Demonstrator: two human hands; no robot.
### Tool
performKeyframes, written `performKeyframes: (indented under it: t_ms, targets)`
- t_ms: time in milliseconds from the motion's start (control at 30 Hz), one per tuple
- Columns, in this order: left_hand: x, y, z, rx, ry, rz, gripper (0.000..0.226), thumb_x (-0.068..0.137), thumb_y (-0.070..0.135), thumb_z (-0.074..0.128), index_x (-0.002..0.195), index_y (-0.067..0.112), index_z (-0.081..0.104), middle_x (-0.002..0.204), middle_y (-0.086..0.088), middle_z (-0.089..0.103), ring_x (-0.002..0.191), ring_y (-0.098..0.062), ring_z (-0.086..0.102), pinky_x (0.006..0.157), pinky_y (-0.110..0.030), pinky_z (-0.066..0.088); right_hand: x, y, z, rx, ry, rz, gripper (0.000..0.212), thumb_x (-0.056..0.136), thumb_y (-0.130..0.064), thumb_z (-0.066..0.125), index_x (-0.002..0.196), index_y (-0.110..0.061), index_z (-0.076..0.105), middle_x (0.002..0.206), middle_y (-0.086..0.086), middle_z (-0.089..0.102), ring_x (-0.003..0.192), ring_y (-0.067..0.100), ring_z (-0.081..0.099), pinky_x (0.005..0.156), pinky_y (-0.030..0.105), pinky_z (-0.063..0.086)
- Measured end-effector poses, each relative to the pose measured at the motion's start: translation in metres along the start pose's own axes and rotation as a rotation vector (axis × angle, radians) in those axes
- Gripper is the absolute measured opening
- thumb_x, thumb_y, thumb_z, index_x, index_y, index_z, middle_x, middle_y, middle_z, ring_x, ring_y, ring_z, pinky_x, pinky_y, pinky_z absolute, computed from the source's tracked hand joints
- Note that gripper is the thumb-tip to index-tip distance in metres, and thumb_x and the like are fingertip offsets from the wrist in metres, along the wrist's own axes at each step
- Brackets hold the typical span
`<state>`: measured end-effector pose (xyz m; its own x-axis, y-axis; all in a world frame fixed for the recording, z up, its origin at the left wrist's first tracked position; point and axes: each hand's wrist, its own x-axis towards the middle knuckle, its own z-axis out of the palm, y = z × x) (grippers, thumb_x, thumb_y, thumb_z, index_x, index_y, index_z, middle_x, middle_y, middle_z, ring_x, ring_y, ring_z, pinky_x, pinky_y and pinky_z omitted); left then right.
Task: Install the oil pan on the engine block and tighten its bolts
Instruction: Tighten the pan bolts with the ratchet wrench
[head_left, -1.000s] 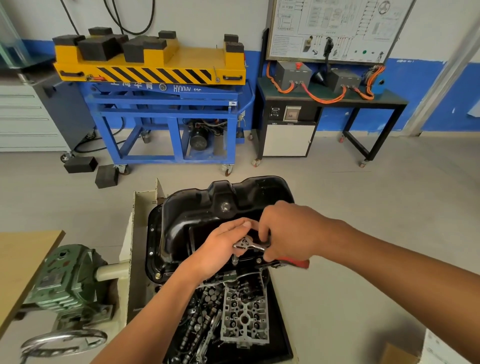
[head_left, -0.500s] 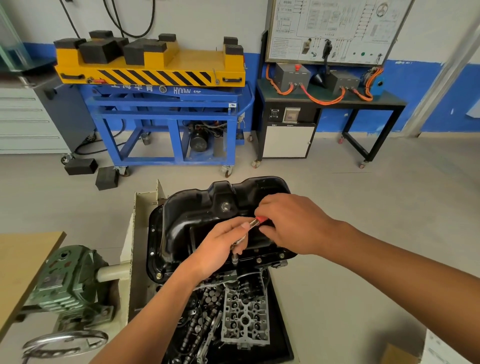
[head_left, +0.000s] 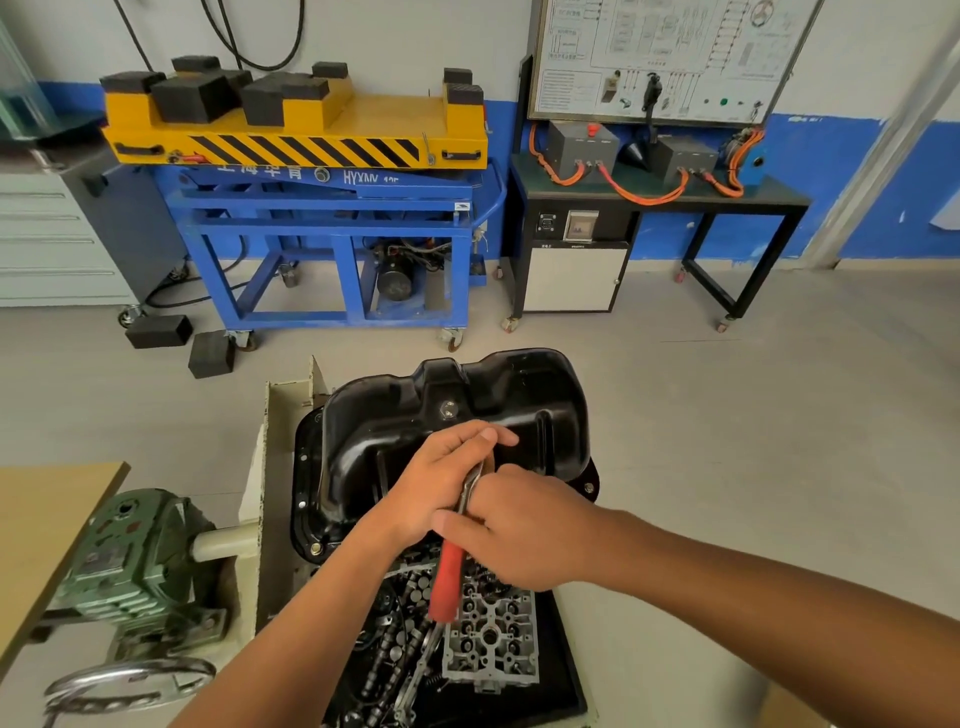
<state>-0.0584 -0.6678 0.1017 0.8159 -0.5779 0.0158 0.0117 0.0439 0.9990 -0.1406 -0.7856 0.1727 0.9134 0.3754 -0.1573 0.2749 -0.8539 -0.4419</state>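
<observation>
- Grey workshop floor (head_left: 727, 415) behind.
- One black oil pan (head_left: 395, 431), centre.
- One red-handled ratchet (head_left: 448, 577), below centre.
- Two hands: left hand (head_left: 441, 483) fingers curled over head, right hand (head_left: 524, 535) curled round handle.

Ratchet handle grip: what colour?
Red grip on the ratchet, sticking out beneath the right hand. The head view shows it best.
</observation>
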Motion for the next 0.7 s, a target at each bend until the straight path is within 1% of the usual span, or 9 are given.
performKeyframes:
  t_ms: [67,133,200,300,367,433,500,633,700]
  targets:
    - [0.001,0.0,-0.002,-0.007,-0.007,-0.007,0.031,0.101,0.035,0.046,0.105,0.021,0.074,0.063,0.003,0.05,0.056,-0.009,0.041,0.057,-0.02,0.039,-0.001,-0.003,0.001,-0.021,0.016,0.002,0.056,0.1,-0.055,0.042,0.06,-0.018,0.055,0.055,-0.002,0.052,0.049,0.009,0.048,0.058,0.037,0.052]
    - [-0.001,0.001,-0.001,-0.019,-0.025,-0.017,0.032,0.099,0.039,0.046,0.106,0.022,0.073,0.069,-0.004,0.048,0.059,-0.012,0.042,0.058,-0.022,0.039,-0.001,-0.003,-0.003,0.006,-0.02,0.014,0.054,0.098,-0.053,0.048,0.059,-0.017,0.057,0.053,0.001,0.054,0.048,0.013,0.052,0.059,0.04,0.054]
    - [-0.003,0.002,0.001,-0.028,-0.043,-0.03,0.032,0.098,0.04,0.047,0.108,0.022,0.072,0.077,-0.012,0.053,0.067,-0.017,0.05,0.063,-0.022,0.044,0.0,0.0,-0.01,0.049,-0.091,0.041,0.051,0.096,-0.049,0.055,0.061,-0.014,0.063,0.056,0.006,0.063,0.05,0.015,0.058,0.062,0.037,0.056]
    - [-0.003,0.0,0.004,-0.037,-0.051,-0.04,0.032,0.098,0.035,0.048,0.111,0.015,0.07,0.095,-0.011,0.067,0.087,-0.019,0.062,0.078,-0.025,0.049,-0.001,0.008,-0.023,0.1,-0.251,0.081,0.044,0.094,-0.043,0.063,0.065,-0.011,0.071,0.065,0.006,0.072,0.043,0.001,0.055,0.049,0.01,0.041]
    - [-0.003,-0.001,0.005,-0.043,-0.068,-0.059,0.034,0.097,0.034,0.048,0.112,0.011,0.069,0.092,-0.009,0.067,0.086,-0.021,0.06,0.08,-0.032,0.046,-0.002,0.013,-0.031,0.102,-0.333,0.117,0.037,0.092,-0.039,0.068,0.069,-0.011,0.074,0.069,0.007,0.073,0.041,-0.002,0.053,0.045,0.005,0.036]
    - [-0.004,-0.003,0.004,-0.047,-0.087,-0.077,0.034,0.097,0.035,0.048,0.112,0.014,0.069,0.078,0.003,0.063,0.074,-0.014,0.054,0.073,-0.036,0.04,-0.002,0.02,-0.038,0.073,-0.364,0.176,0.035,0.087,-0.041,0.073,0.076,-0.008,0.078,0.074,0.007,0.075,0.041,0.001,0.054,0.042,0.006,0.037]
    - [-0.004,-0.006,0.002,-0.013,-0.086,-0.094,0.031,0.096,0.038,0.048,0.111,0.023,0.071,0.07,0.015,0.059,0.067,-0.004,0.052,0.069,-0.031,0.037,-0.002,0.026,-0.045,0.033,-0.359,0.211,0.034,0.084,-0.041,0.077,0.081,-0.007,0.078,0.073,0.007,0.075,0.044,0.003,0.057,0.043,0.008,0.039]
    - [-0.004,-0.008,-0.001,-0.03,-0.12,-0.098,0.033,0.097,0.041,0.048,0.118,0.028,0.07,0.065,0.011,0.053,0.059,-0.007,0.044,0.062,-0.024,0.038,-0.004,0.031,-0.055,-0.101,-0.247,0.203,0.022,0.081,-0.032,0.079,0.07,-0.013,0.075,0.057,-0.001,0.068,0.044,0.005,0.055,0.047,0.014,0.042]
    - [-0.004,-0.006,-0.001,-0.054,-0.131,-0.105,0.035,0.097,0.043,0.049,0.122,0.029,0.069,0.081,0.005,0.058,0.064,-0.013,0.043,0.07,-0.022,0.045,-0.004,0.033,-0.054,-0.277,-0.056,0.202,0.013,0.081,-0.027,0.077,0.072,-0.02,0.073,0.062,-0.003,0.065,0.053,0.011,0.059,0.055,0.025,0.049]
